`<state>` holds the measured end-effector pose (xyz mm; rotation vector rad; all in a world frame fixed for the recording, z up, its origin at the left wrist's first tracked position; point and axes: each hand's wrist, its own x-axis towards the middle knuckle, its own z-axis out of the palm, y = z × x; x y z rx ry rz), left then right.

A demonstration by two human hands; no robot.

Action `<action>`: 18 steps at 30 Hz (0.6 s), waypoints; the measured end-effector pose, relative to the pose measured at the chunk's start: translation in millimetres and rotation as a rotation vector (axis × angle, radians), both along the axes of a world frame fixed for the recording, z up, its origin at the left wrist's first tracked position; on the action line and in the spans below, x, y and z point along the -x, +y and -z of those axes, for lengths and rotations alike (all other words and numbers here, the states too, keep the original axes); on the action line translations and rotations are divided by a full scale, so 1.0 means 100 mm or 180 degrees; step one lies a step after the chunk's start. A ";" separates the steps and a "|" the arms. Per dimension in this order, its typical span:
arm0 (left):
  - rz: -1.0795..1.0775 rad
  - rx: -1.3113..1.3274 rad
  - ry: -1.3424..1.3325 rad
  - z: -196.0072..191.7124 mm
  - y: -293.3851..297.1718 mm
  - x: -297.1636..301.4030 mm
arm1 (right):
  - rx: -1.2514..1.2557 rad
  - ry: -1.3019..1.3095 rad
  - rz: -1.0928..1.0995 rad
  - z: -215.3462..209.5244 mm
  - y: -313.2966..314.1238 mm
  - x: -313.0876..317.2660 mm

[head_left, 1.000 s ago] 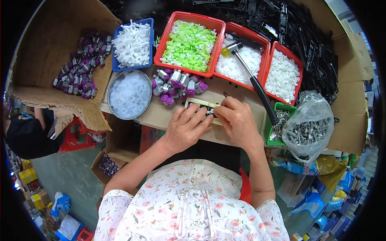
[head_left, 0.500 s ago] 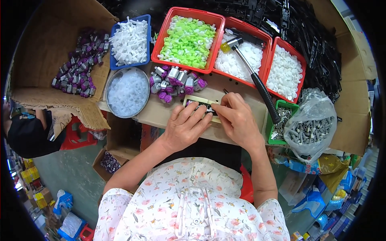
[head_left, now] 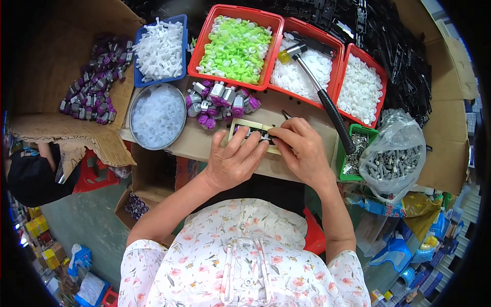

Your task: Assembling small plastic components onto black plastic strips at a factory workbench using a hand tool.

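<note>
A small cream-coloured block point(head_left: 247, 123) with a recess lies at the table's near edge, and a black plastic part point(head_left: 262, 132) with small white and grey pieces sits in it. Curved over its left side, the fingers of my left hand point(head_left: 235, 162) press on the block and the part. My right hand point(head_left: 303, 147) pinches at the right end of the black part; what is between its fingertips is hidden. A dark pointed tool tip point(head_left: 286, 114) sticks out beyond my right knuckles; I cannot tell whether that hand holds it.
Small grey motors with purple ends point(head_left: 221, 100) are heaped behind the block. Bins of white pegs point(head_left: 161, 51), green caps point(head_left: 232, 48) and white discs point(head_left: 360, 89) stand behind. A hammer point(head_left: 327, 97) lies across the bins. Right are a green screw tray point(head_left: 353, 175) and a bag of grey pins point(head_left: 393, 161).
The whole view has shifted slightly. My right fingertips have moved a little at the black part's right end; my left hand stays on the block.
</note>
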<state>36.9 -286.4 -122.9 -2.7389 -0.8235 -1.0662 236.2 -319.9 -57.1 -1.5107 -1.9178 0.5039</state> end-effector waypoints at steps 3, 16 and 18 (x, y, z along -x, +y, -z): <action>0.0092 0.0022 -0.0111 -0.03 0.02 -0.04 | -0.0018 -0.0479 0.0064 -0.09 -0.06 0.03; 0.0317 0.0212 0.0054 -0.26 0.00 -0.07 | -0.0630 -0.1023 0.1366 -1.05 -0.36 -1.14; 0.0334 0.0284 0.0046 -0.26 0.01 -0.06 | -0.0695 -0.1002 0.1732 -1.22 -0.49 -1.33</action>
